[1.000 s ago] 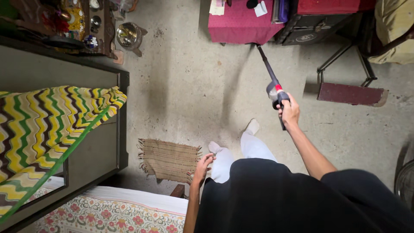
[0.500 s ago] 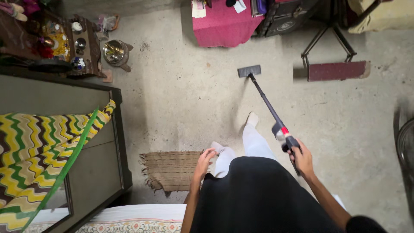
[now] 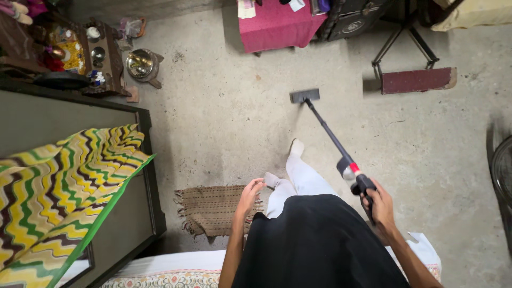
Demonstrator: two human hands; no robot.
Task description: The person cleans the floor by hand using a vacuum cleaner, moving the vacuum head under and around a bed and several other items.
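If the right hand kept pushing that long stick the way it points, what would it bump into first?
Probably nothing soon: the right hand aims the stick vacuum up-left over bare concrete floor. Further along that line sits the pink-covered table, though depth is hard to judge.

The right hand (image 3: 380, 205) is covering the handle of the stick vacuum (image 3: 341, 157). The frame's top edge is cutting off the red cloth-covered table (image 3: 277, 26), and the right edge is cropping a dark round object (image 3: 502, 176).
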